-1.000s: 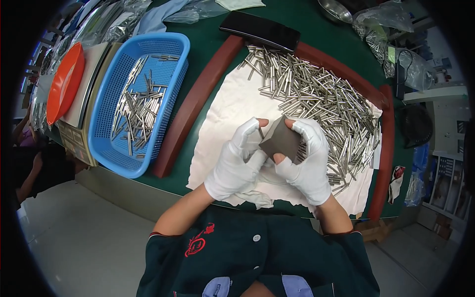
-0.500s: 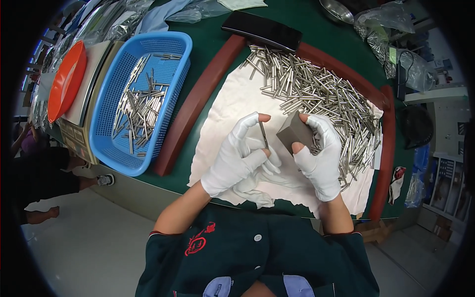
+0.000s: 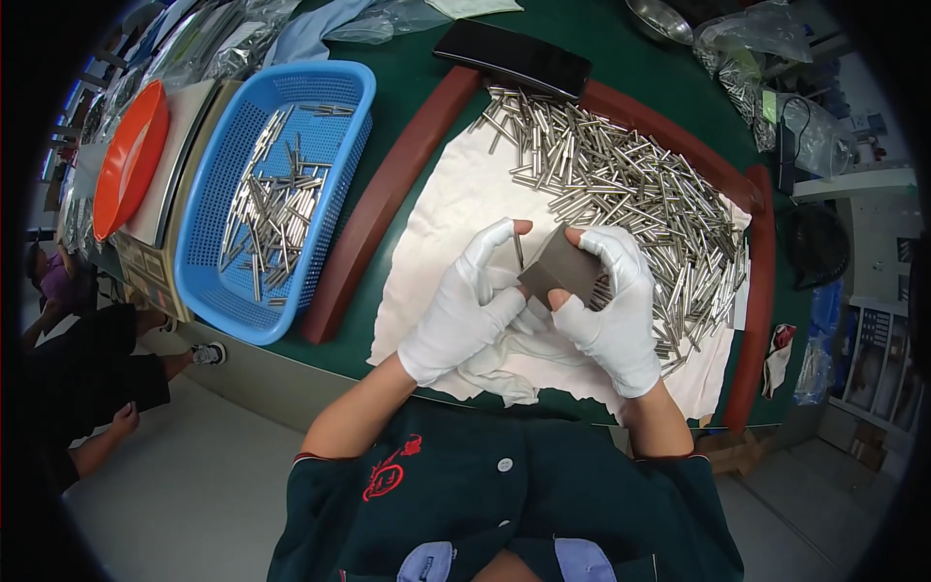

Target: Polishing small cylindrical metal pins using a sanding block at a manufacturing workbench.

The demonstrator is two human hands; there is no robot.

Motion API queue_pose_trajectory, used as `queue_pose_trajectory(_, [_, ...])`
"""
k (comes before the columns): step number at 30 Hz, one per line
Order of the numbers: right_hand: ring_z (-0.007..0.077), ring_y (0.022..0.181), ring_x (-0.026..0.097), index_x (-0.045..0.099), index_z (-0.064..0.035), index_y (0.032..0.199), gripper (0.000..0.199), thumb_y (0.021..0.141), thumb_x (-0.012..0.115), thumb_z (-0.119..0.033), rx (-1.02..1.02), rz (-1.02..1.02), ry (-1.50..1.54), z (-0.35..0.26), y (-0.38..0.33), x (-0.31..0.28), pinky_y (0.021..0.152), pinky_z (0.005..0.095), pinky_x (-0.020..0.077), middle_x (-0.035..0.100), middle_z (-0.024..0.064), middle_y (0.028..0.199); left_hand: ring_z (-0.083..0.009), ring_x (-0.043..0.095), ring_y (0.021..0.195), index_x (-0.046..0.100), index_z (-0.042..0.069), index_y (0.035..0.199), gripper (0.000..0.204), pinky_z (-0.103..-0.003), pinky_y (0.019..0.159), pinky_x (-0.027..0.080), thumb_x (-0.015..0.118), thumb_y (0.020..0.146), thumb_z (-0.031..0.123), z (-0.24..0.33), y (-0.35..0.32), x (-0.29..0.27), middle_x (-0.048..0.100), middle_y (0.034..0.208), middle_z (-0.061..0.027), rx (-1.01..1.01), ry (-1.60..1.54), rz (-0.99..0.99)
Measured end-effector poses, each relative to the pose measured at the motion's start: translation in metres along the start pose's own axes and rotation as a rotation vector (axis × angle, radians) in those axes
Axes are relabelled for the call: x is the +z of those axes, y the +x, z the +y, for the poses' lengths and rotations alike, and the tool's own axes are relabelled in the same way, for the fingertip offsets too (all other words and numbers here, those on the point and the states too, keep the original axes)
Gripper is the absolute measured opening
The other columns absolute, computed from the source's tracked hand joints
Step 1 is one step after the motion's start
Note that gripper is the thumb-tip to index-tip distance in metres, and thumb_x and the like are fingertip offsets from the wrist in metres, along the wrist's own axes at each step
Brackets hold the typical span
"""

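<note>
My left hand (image 3: 467, 308), in a white glove with bare fingertips, pinches a thin metal pin (image 3: 519, 254) by its ends between thumb and index finger. In my right hand (image 3: 621, 308), gloved the same way, is a grey-brown block (image 3: 562, 267), gripped between thumb and fingers. The block's left corner meets the left hand's thumb tip and partly covers the lower part of the pin; whether block and pin touch, I cannot tell. Beneath the hands lies a pale cloth (image 3: 427, 257) with a crumpled white glove (image 3: 495, 373). A large heap of metal pins (image 3: 621, 175) spreads behind and right of the hands.
Dark red wooden bars (image 3: 393, 199) frame the cloth. A blue perforated basket (image 3: 364, 107) with more pins stands at left, beside an orange bowl (image 3: 133, 160). On the far bar rests a black phone-like device (image 3: 512, 60). Another person (image 3: 107, 364) is at far left.
My right hand has brought the block leftward to the pin and the left thumb. The left hand has barely moved. The person at far left has shifted.
</note>
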State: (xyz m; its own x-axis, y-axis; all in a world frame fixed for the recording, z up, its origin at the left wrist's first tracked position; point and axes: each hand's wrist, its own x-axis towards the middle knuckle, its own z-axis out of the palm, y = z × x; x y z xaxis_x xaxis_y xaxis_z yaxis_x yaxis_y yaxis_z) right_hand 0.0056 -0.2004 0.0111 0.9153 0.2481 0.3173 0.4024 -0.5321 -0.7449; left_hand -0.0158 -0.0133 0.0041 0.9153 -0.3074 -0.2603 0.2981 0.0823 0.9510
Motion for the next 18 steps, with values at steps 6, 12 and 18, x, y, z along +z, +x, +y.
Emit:
queue_pose_trajectory(6, [0.0295, 0.093, 0.056, 0.061, -0.0012, 0.100, 0.051, 0.055, 0.077, -0.018, 0.012, 0.014, -0.054, 0.007, -0.001, 0.001, 0.083, 0.0391, 0.0444, 0.060, 0.0127, 0.103, -0.0085, 0.061, 0.082, 0.039, 0.006, 0.137, 0.056, -0.023, 0.071, 0.049, 0.047, 0.084, -0.012, -0.012, -0.002, 0.005, 0.060, 0.110, -0.0082, 0.178, 0.076, 0.037])
queue_pose_trajectory(12, [0.0291, 0.094, 0.056, 0.061, -0.0012, 0.099, 0.051, 0.054, 0.077, -0.017, 0.037, 0.002, -0.016, 0.005, -0.001, -0.001, 0.082, 0.0390, 0.0449, 0.060, 0.0115, 0.101, -0.0118, 0.063, 0.087, 0.038, 0.006, 0.138, 0.057, -0.024, 0.077, 0.050, 0.043, 0.085, -0.015, -0.011, -0.003, 0.006, 0.061, 0.110, -0.0101, 0.205, 0.045, -0.027])
queue_pose_trajectory(18, [0.0285, 0.095, 0.056, 0.063, -0.0005, 0.099, 0.048, 0.057, 0.076, -0.021, 0.035, 0.007, -0.106, 0.003, -0.001, -0.005, 0.084, 0.0378, 0.0444, 0.060, 0.0115, 0.101, -0.0076, 0.057, 0.094, 0.039, 0.004, 0.136, 0.055, -0.022, 0.078, 0.047, 0.050, 0.084, -0.013, -0.003, -0.005, 0.005, 0.046, 0.129, -0.0062, 0.088, 0.044, -0.038])
